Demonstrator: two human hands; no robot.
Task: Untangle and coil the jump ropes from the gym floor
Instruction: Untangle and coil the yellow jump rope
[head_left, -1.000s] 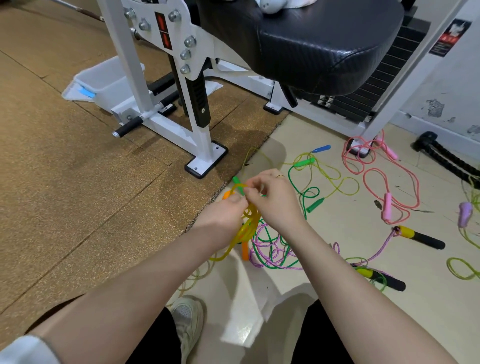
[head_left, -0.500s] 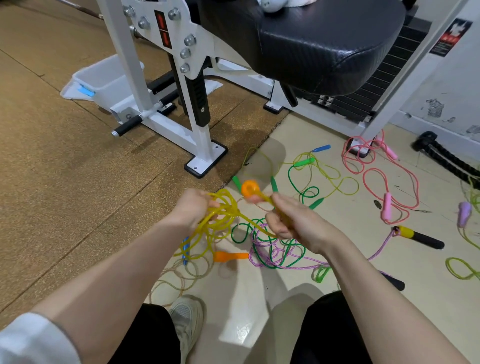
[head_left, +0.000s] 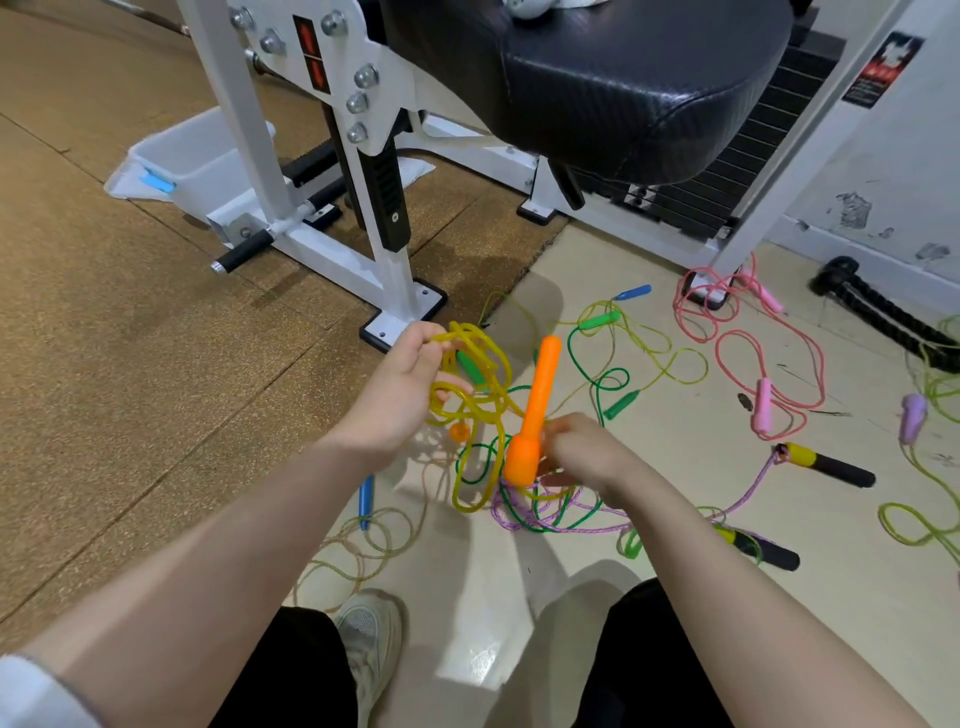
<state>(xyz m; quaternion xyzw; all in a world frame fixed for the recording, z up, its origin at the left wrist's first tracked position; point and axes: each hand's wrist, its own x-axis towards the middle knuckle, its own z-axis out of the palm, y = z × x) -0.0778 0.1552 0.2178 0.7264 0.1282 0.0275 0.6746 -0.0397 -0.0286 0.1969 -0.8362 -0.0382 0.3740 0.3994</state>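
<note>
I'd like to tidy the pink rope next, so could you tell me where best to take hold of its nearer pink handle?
Grip the nearer pink handle around its middle, coming from above with fingers across its width. It lies flat on the tiled floor, pointing roughly away from the person, with bare floor on both long sides. Its pink rope loops beside it, so lift slowly; the right hand is nearer.

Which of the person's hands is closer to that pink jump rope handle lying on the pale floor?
Right. The right hand, holding the orange handle, sits just left of the pink handle; the left hand, gripping yellow rope loops, is farther left.
</note>
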